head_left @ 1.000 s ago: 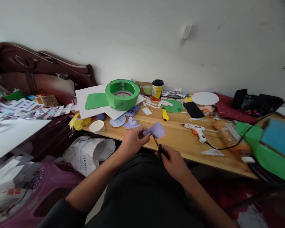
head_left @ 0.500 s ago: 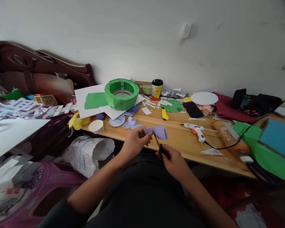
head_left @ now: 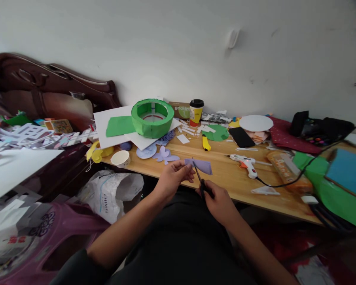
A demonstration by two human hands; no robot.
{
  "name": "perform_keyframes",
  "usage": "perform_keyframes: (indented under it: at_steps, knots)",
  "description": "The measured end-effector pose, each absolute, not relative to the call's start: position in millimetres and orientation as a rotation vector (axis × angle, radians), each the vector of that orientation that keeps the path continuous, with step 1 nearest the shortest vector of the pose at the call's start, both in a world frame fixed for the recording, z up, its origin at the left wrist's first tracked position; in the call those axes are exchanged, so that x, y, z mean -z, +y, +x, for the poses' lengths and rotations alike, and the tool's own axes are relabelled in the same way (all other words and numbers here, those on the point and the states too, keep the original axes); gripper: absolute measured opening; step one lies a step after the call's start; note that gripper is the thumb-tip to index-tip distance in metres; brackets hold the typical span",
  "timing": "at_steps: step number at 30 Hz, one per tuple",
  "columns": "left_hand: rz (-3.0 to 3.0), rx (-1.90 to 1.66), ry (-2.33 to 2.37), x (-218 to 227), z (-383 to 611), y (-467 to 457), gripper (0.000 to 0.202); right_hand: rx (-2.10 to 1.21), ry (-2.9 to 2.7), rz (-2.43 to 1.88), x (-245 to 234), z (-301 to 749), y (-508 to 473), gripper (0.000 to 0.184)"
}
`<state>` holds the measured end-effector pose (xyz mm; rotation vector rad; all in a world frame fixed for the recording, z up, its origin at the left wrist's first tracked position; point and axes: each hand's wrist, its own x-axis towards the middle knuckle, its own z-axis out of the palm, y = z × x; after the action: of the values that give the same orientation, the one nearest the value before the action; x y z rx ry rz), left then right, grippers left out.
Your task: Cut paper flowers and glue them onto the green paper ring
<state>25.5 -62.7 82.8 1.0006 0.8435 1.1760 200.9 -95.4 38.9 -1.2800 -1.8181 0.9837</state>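
Between the thumb and fingers of my left hand [head_left: 176,176] is one end of a folded piece of purple paper [head_left: 203,166], held over the table's front edge. My right hand [head_left: 218,198] grips a pair of dark scissors [head_left: 202,186] by the handles. Their blades point up and left and lie across the paper near my left fingertips. Just beyond my left hand, purple paper butterfly shapes [head_left: 163,154] rest on the wood beside a pale purple disc [head_left: 146,151].
On the wooden table [head_left: 222,178] are a glue gun [head_left: 246,162] with a cord, a yellow cutter [head_left: 205,143], a phone [head_left: 242,137] and a lidded cup [head_left: 196,113]. A green ring [head_left: 152,126] stands at the back, a paper bowl [head_left: 120,158] at the front edge.
The purple paper has shifted slightly right and sits flatter, with its fold narrower in view. The scissors blades have moved up across it, and my left hand has moved a little rightward.
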Motion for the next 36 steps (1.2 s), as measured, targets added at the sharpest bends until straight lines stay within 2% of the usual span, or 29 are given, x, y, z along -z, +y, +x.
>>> perform_keyframes:
  at_steps: [6,12,24,36]
  knots:
    - [1.242,-1.076,0.963,-88,20,-62,0.030,-1.028,-1.869,-1.334,-38,206,-97,0.009]
    - [1.387,-0.928,1.115,-111,9,-60,0.016,-0.928,-1.938,-1.371,-37,207,-97,0.009]
    - [1.421,-0.798,1.066,-115,6,-54,0.018,-1.010,-1.892,-1.336,-39,213,-95,0.011]
    - [1.192,-0.936,0.966,-94,14,-67,0.040,-1.028,-1.893,-1.297,-34,211,-96,0.010]
